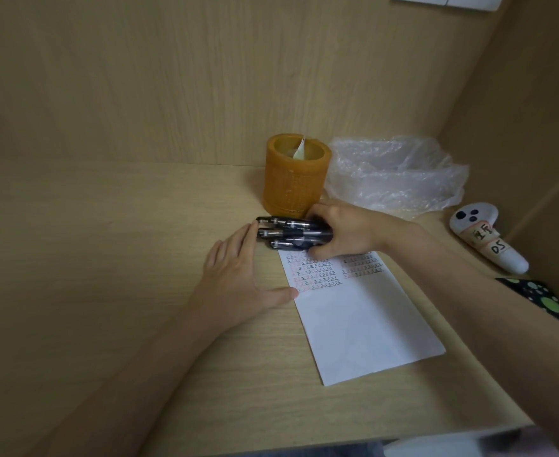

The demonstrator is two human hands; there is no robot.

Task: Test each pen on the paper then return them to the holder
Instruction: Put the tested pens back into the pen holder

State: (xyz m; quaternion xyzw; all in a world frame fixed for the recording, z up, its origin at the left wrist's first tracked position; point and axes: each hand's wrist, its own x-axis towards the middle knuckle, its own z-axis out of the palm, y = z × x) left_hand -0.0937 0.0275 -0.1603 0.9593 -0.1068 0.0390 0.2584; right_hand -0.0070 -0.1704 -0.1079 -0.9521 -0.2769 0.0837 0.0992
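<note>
– Several dark pens (291, 233) are lying bunched together on their sides on the wooden surface (106, 258), just in front of the holder (296, 176). How is the person handling them?

– The right hand (340, 232) is curling round one end of the bunch and gripping it. The left hand (242, 275) is lying flat with straight fingers, its fingertips touching the pen ends that are pointing left. Its thumb is resting on the edge of the paper (364, 324).

– Is the paper showing any testing?

– Yes. Rows of small marks, some dark and some reddish, are filling its top part, while the lower part is blank. The bunch is sitting right at the paper's top edge.

– So how far along is the task?

– Judging by those marks, the testing is looking finished or nearly so. The return is not yet done: no pen is standing in the holder, which is holding only a white slip (299, 150). Lifting the bunch in is probably what is left.

– Anything else nearby?

– A crumpled clear plastic bag (393, 173) is sitting just right of the holder, and a white controller (489, 239) is lying farther right.
</note>
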